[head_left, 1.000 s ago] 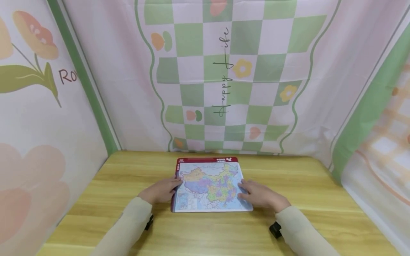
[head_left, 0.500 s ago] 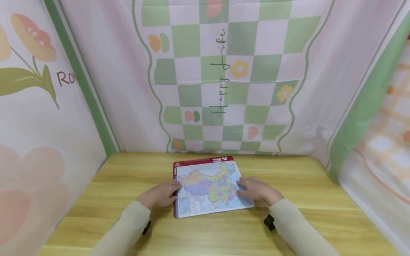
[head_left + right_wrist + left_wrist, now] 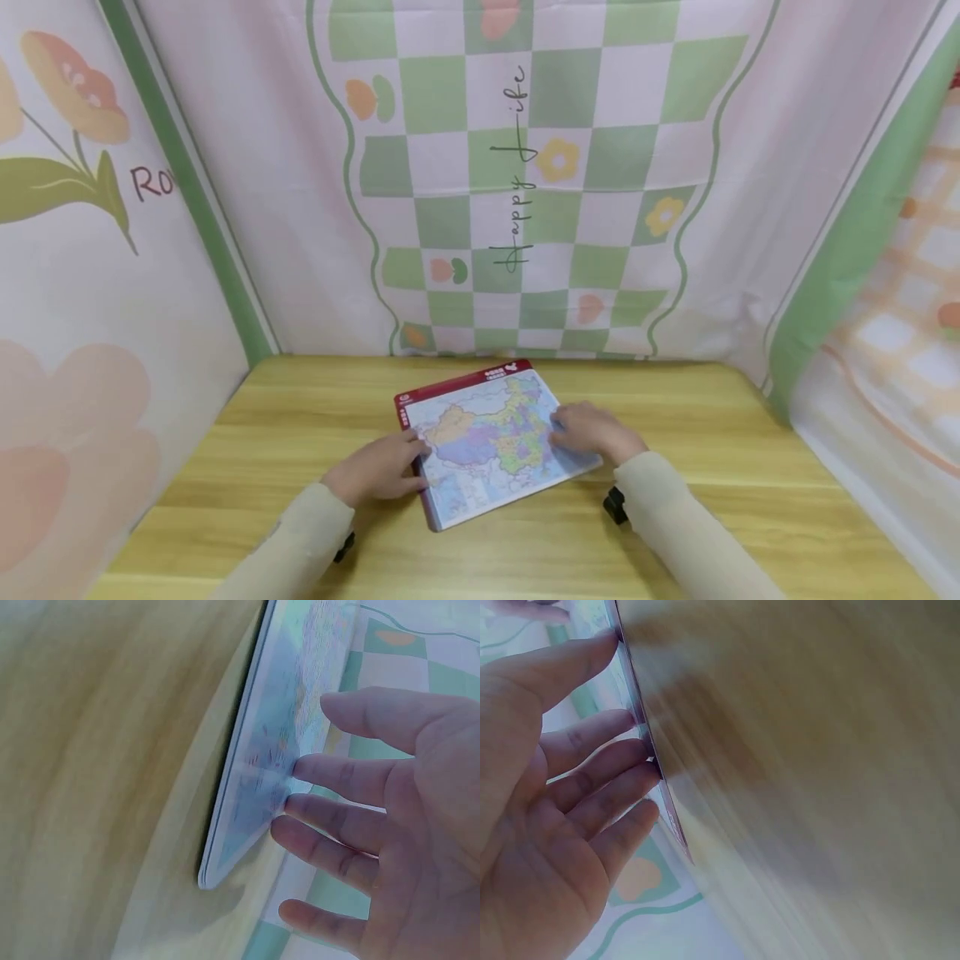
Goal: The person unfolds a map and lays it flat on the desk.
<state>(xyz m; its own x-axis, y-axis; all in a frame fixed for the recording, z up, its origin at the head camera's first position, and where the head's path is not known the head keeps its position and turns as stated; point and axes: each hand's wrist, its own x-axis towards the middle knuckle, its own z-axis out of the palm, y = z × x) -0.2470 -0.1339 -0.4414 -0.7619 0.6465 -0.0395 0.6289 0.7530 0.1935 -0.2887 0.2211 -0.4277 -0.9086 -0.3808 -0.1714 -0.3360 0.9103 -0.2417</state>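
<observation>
A thin rectangular map board with a red top border lies on the wooden table, turned askew so that its lower left corner points toward the person. At its left edge is my left hand, thumb and fingertips touching the rim. My right hand reaches in from the other side, its fingertips on the right part of the map. Seen from the left wrist, the fingers are stretched out along the board's edge. In the right wrist view, straight, spread fingers meet the map board near one corner.
The wooden table reaches back to a hanging cloth with green checks and flowers. Printed curtains enclose the left side, and another cloth hangs at the right. A black wrist device sits under the right cuff.
The map board has turned counterclockwise, its left side coming nearer and its right side going back. My left hand has come slightly nearer; my right hand has shifted back and left.
</observation>
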